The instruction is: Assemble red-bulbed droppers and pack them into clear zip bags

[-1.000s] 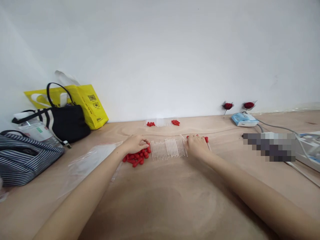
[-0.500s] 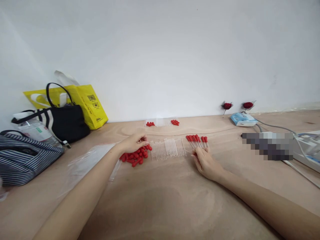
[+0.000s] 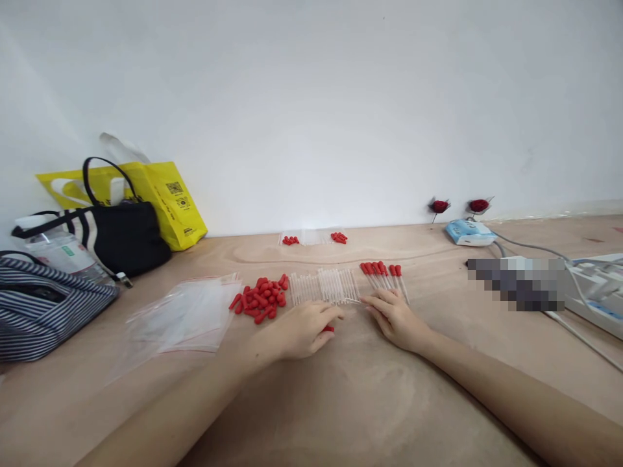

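My left hand [image 3: 309, 329] is closed on a red rubber bulb [image 3: 329, 329], which peeks out by the fingertips in front of the tube row. My right hand [image 3: 396, 319] pinches a thin clear glass tube [image 3: 354, 300] that points left. Behind the hands lies a row of clear glass tubes [image 3: 324, 285], side by side. To its left is a pile of red rubber bulbs [image 3: 260, 298]. Several droppers with red bulbs [image 3: 381, 268] lie just beyond my right hand, their lower ends partly hidden by it.
Clear zip bags [image 3: 189, 311] lie left of the pile. Another bag [image 3: 314, 236] with red bulbs rests by the wall. A striped bag [image 3: 53, 311], a black bag [image 3: 129, 237] and a yellow bag [image 3: 180, 207] stand at left. A blue packet [image 3: 470, 232] and cables [image 3: 530, 243] are at right.
My left hand has moved from the pile of bulbs to the right and nearer, carrying a red bulb. My right hand stays almost in place with the glass tube.
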Tool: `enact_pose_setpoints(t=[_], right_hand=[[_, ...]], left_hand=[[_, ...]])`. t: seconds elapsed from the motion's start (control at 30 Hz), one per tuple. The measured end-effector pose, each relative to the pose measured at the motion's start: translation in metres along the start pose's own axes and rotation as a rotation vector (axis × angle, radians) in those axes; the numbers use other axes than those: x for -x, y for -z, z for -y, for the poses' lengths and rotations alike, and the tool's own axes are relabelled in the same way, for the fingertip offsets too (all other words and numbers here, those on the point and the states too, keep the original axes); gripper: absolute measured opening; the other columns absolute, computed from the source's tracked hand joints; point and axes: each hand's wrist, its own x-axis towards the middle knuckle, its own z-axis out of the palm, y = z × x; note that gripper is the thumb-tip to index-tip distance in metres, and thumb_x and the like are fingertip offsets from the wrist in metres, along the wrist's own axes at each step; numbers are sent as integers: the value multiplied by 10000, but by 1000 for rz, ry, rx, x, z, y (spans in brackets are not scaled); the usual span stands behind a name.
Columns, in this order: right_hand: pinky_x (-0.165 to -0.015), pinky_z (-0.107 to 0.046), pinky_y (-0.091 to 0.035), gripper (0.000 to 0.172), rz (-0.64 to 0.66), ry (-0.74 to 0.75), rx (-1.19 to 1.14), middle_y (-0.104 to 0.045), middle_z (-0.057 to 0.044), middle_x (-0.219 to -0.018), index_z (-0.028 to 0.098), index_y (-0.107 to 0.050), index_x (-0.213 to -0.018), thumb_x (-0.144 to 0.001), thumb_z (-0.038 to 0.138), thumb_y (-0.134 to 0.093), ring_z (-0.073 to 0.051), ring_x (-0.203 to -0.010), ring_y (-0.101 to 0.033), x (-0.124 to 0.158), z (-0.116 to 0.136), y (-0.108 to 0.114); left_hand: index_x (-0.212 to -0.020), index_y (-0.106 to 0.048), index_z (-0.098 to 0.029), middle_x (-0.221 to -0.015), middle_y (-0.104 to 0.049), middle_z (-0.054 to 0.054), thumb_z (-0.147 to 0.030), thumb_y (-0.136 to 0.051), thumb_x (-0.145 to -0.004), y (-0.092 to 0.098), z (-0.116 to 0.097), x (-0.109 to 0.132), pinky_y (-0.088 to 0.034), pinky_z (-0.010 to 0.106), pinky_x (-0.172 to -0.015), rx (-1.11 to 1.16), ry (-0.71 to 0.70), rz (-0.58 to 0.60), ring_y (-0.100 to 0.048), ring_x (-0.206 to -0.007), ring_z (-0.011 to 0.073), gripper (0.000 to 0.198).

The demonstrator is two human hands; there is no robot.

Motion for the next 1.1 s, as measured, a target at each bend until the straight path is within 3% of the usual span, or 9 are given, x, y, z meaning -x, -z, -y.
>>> enact_pose_setpoints(t=[0.2, 0.4, 0.57, 1.1], right_hand=[[-756, -346, -361, 179, 59, -8, -44, -579, -59, -841, 175, -552, -929, -840, 152, -399, -162, -781, -535, 0, 7, 5], [-762, -343, -314, 132, 114, 4, -122, -587, -32, -811, 182, -550, -885, -829, 158, -434, -144, -758, -530, 0, 21, 8], [-757, -336, -307, 135, 111, 4, -170, -590, -26, -805, 186, -552, -893, -828, 152, -438, -136, -743, -530, -1, 31, 7], [-682, -302, -352, 113, 52, -85, -303, -584, -6, -711, 187, -568, -840, -820, 175, -458, -129, -669, -535, -6, 52, 4]], left_hand=[[-974, -608, -188, -1050, -583, 97, -265, -522, -798, -32, 11, 17, -385, 391, -857, 85, 157, -287, -514, -997, 234, 211], [-883, -643, -217, -937, -638, 45, -243, -501, -816, -41, 8, 18, -373, 360, -796, 100, 193, -380, -545, -904, 198, 159], [-875, -630, -235, -843, -664, 8, -279, -483, -832, -37, 4, 21, -337, 346, -753, 127, 333, -396, -558, -821, 179, 160], [-884, -638, -235, -760, -664, 0, -307, -473, -828, -39, 4, 21, -397, 313, -715, 227, 385, -455, -575, -729, 164, 188]])
